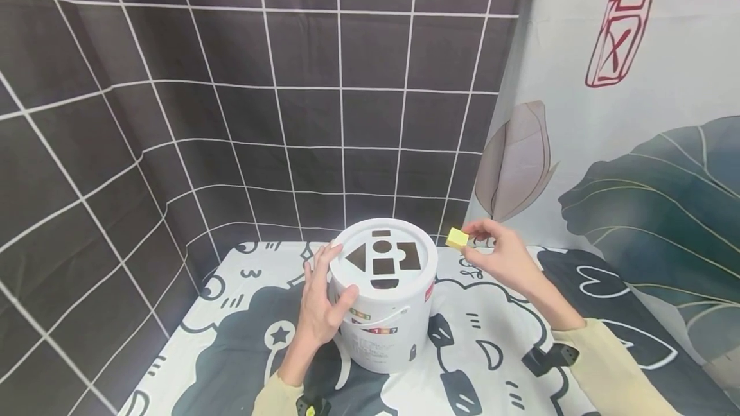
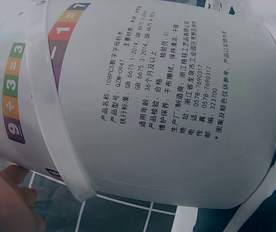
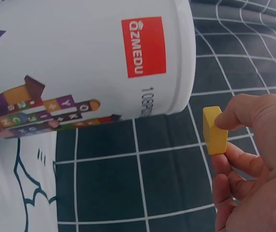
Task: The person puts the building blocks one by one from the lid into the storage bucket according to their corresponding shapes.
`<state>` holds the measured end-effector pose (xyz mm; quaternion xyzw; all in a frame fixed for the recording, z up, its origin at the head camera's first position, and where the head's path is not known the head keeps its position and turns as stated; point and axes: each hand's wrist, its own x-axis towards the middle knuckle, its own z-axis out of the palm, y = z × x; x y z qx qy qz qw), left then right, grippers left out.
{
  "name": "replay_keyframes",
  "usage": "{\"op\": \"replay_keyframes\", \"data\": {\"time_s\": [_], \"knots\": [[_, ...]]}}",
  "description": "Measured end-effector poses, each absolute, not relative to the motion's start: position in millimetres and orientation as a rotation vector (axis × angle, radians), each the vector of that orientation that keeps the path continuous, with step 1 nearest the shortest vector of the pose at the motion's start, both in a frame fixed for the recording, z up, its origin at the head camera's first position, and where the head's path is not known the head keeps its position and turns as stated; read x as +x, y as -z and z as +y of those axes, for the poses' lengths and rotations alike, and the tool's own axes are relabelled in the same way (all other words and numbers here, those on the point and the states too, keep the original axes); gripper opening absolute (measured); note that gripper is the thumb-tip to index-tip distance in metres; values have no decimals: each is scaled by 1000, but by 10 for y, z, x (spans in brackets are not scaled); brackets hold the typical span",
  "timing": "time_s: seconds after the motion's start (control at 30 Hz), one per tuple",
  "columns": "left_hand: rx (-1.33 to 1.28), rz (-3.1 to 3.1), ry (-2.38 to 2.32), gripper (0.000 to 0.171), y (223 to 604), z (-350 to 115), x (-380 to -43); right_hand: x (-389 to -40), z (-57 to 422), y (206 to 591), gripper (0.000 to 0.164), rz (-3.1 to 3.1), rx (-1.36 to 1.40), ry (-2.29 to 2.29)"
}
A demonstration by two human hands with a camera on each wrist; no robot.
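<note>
A white bucket (image 1: 381,339) stands upright on the patterned cloth, its lid (image 1: 413,281) cut with a triangle, a circle, rectangles and other shaped holes. Against the bucket's left side and lid rim rests my left hand (image 1: 320,303), thumb at the front and fingers spread towards the back. To the right of the lid, my right hand (image 1: 503,255) pinches a small yellow block (image 1: 457,238) between thumb and fingertips. In the right wrist view the yellow block (image 3: 215,130) is held apart from the bucket's rim. Printed text covers the bucket wall (image 2: 176,159) in the left wrist view.
The black-and-white cartoon cloth (image 1: 231,339) covers the surface under the bucket. Behind it hangs a dark curtain with a white grid (image 1: 300,114). On the right is a pale curtain (image 1: 555,50) with leaf prints. A white handle (image 2: 56,125) crosses the bucket's front.
</note>
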<state>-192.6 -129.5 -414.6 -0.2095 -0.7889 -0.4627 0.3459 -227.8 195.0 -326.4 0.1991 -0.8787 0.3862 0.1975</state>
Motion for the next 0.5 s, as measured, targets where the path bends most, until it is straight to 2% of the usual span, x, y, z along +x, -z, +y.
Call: {"op": "replay_keyframes", "data": {"time_s": [0.5], "knots": [[-550,-2052,1204,71,4150,-1303,-1924,-2282,1619,3175,27,-2455,785,-1128]]}}
